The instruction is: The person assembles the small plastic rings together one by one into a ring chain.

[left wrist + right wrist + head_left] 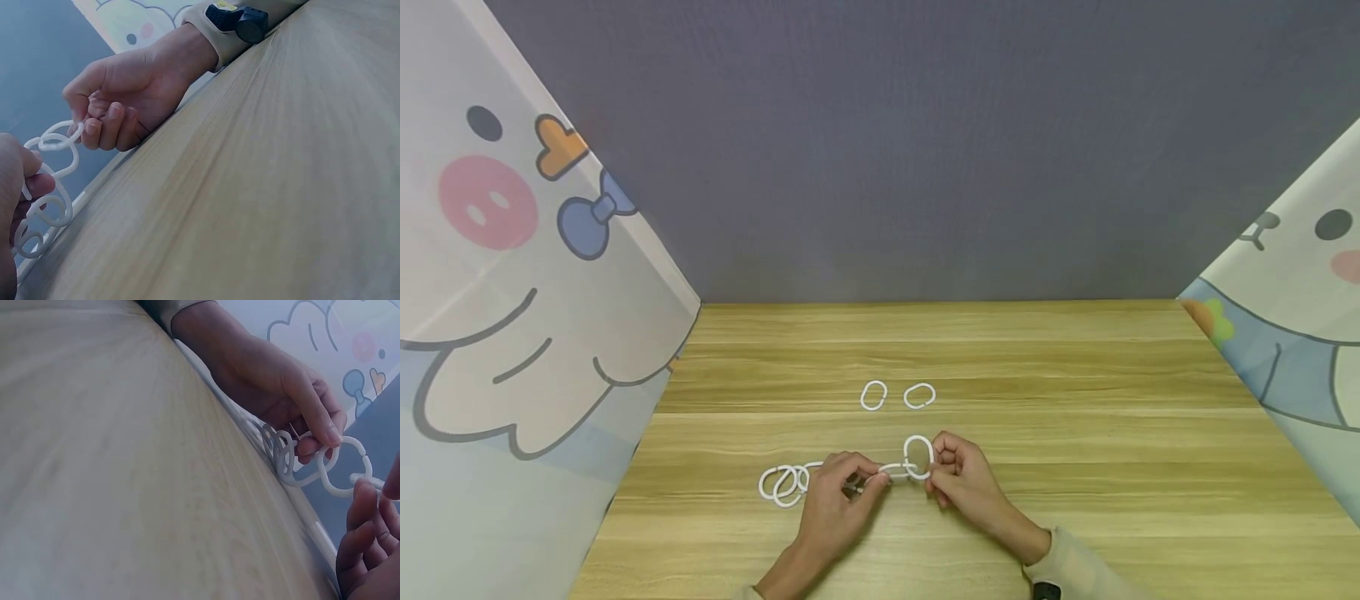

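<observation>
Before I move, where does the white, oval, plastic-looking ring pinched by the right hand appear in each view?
Head: the white oval ring is in the lower half, just right of center.
Left wrist: far left, slightly above mid-height.
Right wrist: near the right edge, below mid-height, partly hidden by the right hand.
Shared landmark: the left hand, holding the next linked ring.

The left hand (837,498) pinches, left wrist (793,565) toward seven o'clock; the right hand (967,483) pinches, right wrist (1024,535) toward four o'clock.
</observation>
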{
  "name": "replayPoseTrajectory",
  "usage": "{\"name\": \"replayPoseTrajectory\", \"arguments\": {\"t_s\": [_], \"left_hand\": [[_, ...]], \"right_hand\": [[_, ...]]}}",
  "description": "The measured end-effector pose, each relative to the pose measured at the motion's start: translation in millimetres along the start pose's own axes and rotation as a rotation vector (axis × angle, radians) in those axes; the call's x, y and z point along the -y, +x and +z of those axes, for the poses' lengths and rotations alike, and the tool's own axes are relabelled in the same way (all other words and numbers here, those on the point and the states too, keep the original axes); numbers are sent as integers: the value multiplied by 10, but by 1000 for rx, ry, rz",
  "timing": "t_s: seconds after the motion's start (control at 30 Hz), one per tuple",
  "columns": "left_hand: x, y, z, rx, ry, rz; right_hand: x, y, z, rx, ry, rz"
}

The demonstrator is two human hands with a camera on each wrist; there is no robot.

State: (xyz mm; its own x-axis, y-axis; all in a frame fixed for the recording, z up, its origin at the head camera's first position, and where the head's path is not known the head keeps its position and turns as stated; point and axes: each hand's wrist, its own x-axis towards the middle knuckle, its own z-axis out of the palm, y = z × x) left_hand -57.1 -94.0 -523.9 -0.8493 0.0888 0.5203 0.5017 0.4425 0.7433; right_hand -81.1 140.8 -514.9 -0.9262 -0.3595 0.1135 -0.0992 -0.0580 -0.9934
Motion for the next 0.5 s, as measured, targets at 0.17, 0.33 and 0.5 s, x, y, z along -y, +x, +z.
{"name": "replayPoseTrajectory", "arguments": {"t_s": [0.17, 0.33, 0.5], "left_hand": [[-3, 2, 0, -11, 8, 0], [-14, -2, -1, -2, 1, -24], [-19, -2, -3, 0, -3, -33]], "right_hand": [[-13, 6, -12, -13, 25, 10], [-35, 12, -16, -5, 62, -17], [-39, 21, -28, 10, 91, -37]]}}
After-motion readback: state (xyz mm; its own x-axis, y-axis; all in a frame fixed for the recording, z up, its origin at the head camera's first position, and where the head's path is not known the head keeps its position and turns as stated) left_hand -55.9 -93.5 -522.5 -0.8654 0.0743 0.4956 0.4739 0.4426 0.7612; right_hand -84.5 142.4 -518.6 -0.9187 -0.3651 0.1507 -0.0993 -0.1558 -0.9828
